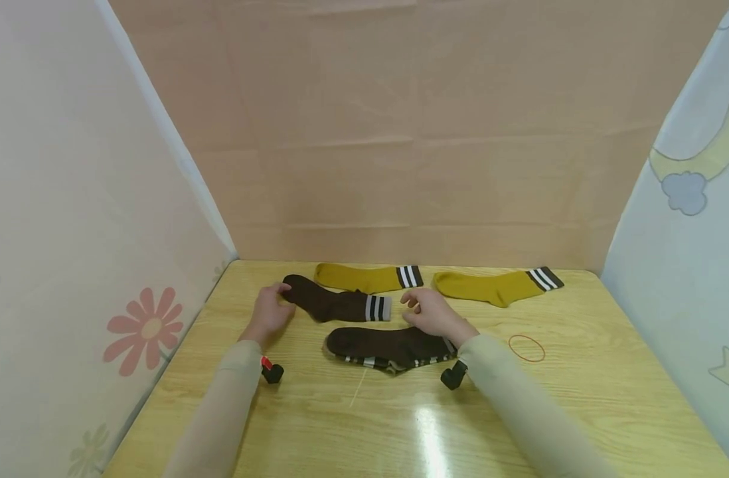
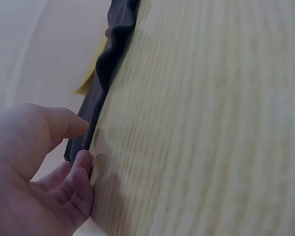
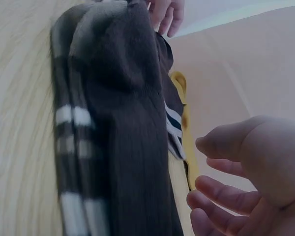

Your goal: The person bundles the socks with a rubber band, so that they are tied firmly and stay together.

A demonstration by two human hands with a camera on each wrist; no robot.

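Note:
A dark brown sock [image 1: 334,304] with a grey striped cuff lies flat on the table, its toe to the left. My left hand [image 1: 271,311] is at that toe; in the left wrist view the thumb and bent fingers [image 2: 82,189] are beside the sock's edge with a gap between them. My right hand [image 1: 431,311] hovers past the sock's cuff, fingers loosely bent and holding nothing. Below it lies a stack of dark socks [image 1: 382,346], with white and grey bands along the near edge; my right wrist covers its right end.
Behind the brown sock lies a mustard sock [image 1: 364,277] with a black and white cuff, partly covered by it. Another mustard sock [image 1: 490,285] is at the back right. A red oval [image 1: 526,348] marks the wooden table [image 1: 317,425]. Cloth walls stand left, right and behind.

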